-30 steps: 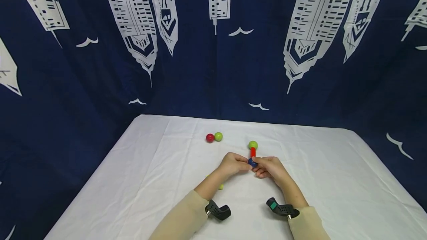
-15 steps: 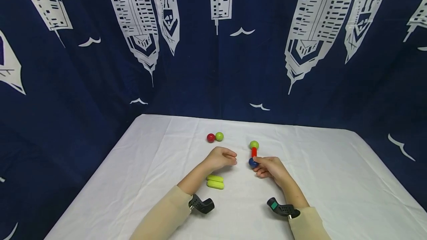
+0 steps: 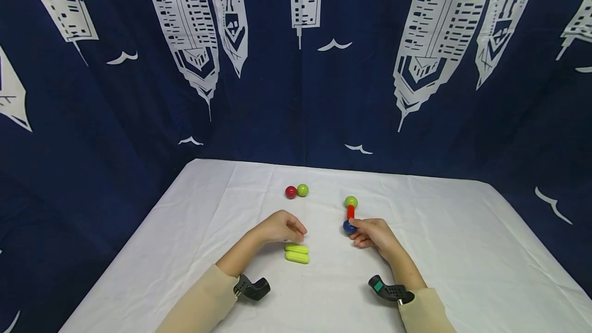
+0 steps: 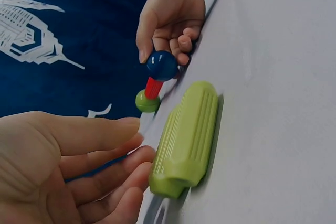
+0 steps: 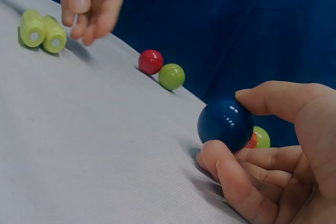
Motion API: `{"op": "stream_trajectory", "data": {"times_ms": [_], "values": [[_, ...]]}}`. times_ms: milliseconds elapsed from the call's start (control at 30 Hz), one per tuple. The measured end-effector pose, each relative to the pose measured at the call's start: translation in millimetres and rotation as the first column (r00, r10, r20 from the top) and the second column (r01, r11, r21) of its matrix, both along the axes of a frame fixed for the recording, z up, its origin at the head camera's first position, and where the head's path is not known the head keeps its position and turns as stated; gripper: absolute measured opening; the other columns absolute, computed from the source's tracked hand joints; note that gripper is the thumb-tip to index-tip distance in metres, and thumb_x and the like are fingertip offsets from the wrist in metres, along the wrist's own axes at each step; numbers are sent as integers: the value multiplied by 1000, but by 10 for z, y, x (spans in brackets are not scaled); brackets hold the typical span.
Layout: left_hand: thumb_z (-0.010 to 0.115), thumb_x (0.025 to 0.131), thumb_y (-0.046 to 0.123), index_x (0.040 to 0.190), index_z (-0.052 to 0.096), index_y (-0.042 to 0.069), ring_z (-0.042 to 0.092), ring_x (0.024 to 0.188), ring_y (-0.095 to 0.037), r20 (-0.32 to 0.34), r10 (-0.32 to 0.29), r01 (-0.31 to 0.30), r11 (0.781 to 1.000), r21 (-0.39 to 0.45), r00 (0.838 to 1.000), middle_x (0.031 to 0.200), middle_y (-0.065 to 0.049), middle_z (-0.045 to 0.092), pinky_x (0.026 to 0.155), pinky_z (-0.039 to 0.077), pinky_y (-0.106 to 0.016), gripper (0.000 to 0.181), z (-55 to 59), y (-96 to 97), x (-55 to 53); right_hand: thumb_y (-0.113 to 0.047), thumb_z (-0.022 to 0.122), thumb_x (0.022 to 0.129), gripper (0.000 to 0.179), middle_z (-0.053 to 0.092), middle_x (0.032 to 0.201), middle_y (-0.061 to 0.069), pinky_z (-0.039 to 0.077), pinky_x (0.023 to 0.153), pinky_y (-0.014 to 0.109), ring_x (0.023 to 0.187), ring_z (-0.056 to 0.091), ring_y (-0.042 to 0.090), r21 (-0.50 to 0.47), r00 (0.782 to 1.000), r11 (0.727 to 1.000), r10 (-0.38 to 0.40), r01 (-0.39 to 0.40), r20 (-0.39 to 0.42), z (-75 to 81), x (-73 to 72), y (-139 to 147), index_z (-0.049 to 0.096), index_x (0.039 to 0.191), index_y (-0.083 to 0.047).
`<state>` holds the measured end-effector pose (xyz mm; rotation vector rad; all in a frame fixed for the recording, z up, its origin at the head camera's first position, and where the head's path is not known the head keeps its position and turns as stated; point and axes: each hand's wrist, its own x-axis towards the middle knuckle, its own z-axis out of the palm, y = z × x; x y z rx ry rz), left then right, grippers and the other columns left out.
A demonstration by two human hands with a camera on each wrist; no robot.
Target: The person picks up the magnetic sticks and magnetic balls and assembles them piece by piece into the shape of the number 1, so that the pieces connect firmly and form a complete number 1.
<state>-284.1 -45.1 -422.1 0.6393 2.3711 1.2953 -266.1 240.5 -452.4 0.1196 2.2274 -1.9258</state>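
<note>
My right hand point(image 3: 375, 233) pinches a blue ball point(image 5: 224, 124) between thumb and fingers. A red ribbed rod point(image 3: 350, 212) runs from that ball to a green ball point(image 3: 351, 201) at the far end. Over on the left, my left hand point(image 3: 279, 226) hovers with relaxed fingers, holding nothing. Just beyond its fingertips two yellow-green ribbed rods point(image 4: 191, 135) lie side by side on the table. In the right wrist view their ends show light grey discs, and a small gap separates them from the left fingers.
Farther back on the white-covered table point(image 3: 222, 209), a red ball point(image 3: 291, 192) and a loose green ball point(image 3: 302, 190) sit against each other. A dark blue curtain point(image 3: 296, 102) with white building prints hangs behind the table's far edge.
My left hand has come away from the blue ball and moved left, down beside the yellow-green rods, which now show fully. The right hand stays in place with the blue ball.
</note>
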Motion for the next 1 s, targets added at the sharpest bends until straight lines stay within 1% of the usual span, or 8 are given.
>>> {"op": "stream_trajectory", "data": {"times_ms": [133, 233, 333, 533, 600, 800, 1000], "values": [[78, 79, 4, 87, 75, 4, 58, 69, -7, -21, -48, 46, 997, -58, 999, 75, 3, 68, 66, 47, -22, 9, 15, -50, 37, -24, 64, 94, 37, 67, 69, 5, 52, 52, 19, 51, 58, 7, 4, 1000, 1000, -7, 7, 2, -2, 1, 8, 63, 101, 12], [79, 78, 5, 86, 76, 6, 58, 69, -7, -34, -77, 74, 995, -67, 996, 74, 4, 68, 65, 47, -22, 9, 17, -66, 72, -24, 64, 94, 36, 67, 68, 5, 52, 52, 19, 50, 58, 7, 5, 1000, 1000, -18, 18, 8, 2, 4, 3, 63, 101, 12], [80, 77, 3, 85, 76, 6, 58, 67, -7, -58, -89, 85, 994, -65, 994, 73, 5, 68, 64, 47, -22, 9, -4, -72, 89, -23, 63, 94, 38, 68, 69, 5, 52, 52, 19, 51, 59, 7, 5, 1000, 1000, -7, 6, 7, 0, 3, 1, 62, 104, 13], [81, 76, 3, 84, 76, 5, 57, 67, -6, -94, -102, 96, 993, -62, 990, 72, 5, 67, 63, 47, -21, 10, -50, -85, 65, -22, 63, 95, 41, 68, 69, 6, 52, 51, 20, 51, 59, 7, -17, 1000, 1000, 5, -5, 8, -11, -6, -1, 60, 110, 16], [81, 77, 5, 85, 76, 6, 57, 67, -5, -108, -99, 92, 994, -65, 989, 72, 6, 67, 63, 47, -21, 9, -55, -88, 57, -22, 62, 95, 41, 68, 70, 6, 52, 51, 20, 51, 59, 7, -21, 1000, 1000, 9, -9, 10, -14, -13, 5, 59, 110, 16], [78, 79, 5, 86, 76, 7, 56, 68, -4, -197, -77, 61, 994, -88, 977, 72, 7, 66, 63, 46, -21, 8, -78, -81, 36, -21, 61, 96, 39, 68, 70, 7, 52, 52, 20, 52, 59, 8, -23, 1000, 1000, 19, -19, 6, -25, -20, 21, 61, 107, 16], [80, 75, 2, 87, 75, 6, 55, 68, -5, -256, -76, 47, 992, -115, 964, 71, 8, 64, 65, 47, -21, 13, -81, -72, 36, -23, 62, 96, 40, 68, 70, 7, 52, 52, 20, 51, 59, 8, -14, 1000, 1000, 10, -10, 13, -38, -29, 21, 61, 108, 15]]}}
